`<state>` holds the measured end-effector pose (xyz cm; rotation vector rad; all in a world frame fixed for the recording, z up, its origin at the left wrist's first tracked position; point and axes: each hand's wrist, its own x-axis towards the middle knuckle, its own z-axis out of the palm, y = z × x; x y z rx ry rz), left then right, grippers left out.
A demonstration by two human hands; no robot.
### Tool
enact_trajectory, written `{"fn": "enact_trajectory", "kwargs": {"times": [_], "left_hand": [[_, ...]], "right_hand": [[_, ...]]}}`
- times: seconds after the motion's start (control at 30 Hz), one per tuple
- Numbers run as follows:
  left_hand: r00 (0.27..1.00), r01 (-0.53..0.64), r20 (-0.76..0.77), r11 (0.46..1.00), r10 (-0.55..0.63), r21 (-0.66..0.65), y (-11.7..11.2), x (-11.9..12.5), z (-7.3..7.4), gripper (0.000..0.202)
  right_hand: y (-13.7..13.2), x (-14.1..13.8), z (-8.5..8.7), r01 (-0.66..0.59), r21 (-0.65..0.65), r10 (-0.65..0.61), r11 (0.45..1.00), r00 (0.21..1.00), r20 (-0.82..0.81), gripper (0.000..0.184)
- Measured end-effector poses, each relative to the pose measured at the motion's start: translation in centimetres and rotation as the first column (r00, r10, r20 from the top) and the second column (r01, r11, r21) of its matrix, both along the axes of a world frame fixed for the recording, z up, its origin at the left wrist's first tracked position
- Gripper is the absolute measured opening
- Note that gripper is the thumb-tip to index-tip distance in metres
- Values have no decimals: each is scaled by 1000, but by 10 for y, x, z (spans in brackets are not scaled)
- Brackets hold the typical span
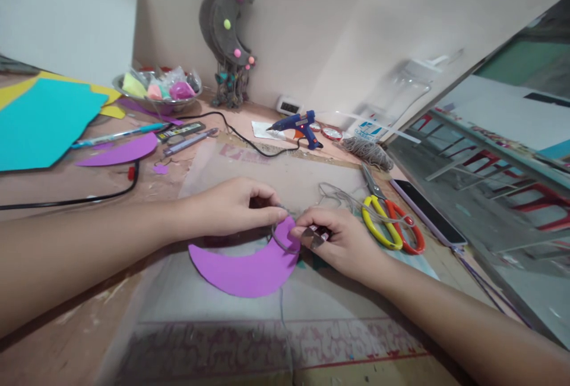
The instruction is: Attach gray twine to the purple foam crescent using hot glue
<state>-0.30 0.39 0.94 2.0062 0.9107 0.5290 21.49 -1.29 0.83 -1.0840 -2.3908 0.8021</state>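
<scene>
A purple crescent (pixel 249 270) lies on the work mat, looking like cut paper or foam sheet. Grey yarn (pixel 285 247) loops around its right horn. My left hand (pixel 244 205) is closed in a pinch at the horn's upper tip, where yarn shows at the fingertips. On the right side of the same horn, my right hand (pixel 333 237) is closed, its fingertips on the yarn loop. A small dark, shiny item (pixel 316 235) shows at the right fingers; I cannot make out its kind. One yarn strand trails down across the mat.
Scissors (pixel 387 220) with loose yarn over them and a phone (pixel 430 212) lie at the right. Behind are a blue glue gun (pixel 296 127), a yarn bundle (pixel 367 153) and a decorated grey crescent (pixel 225 29). Leftward are a bowl (pixel 155 101), pens and turquoise sheet (pixel 48 125).
</scene>
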Motion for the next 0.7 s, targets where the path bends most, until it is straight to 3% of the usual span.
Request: {"fn": "enact_trajectory", "kwargs": {"times": [0.47, 0.7], "left_hand": [[1000, -14, -2, 998, 14, -60, -1, 0, 1, 23], [1000, 6, 6, 1000, -6, -30, -1, 1, 0, 24]], "right_hand": [[0, 1, 0, -11, -12, 11, 1000, 1000, 0, 6], [-1, 1, -1, -67, 67, 64, 996, 997, 42, 5]]}}
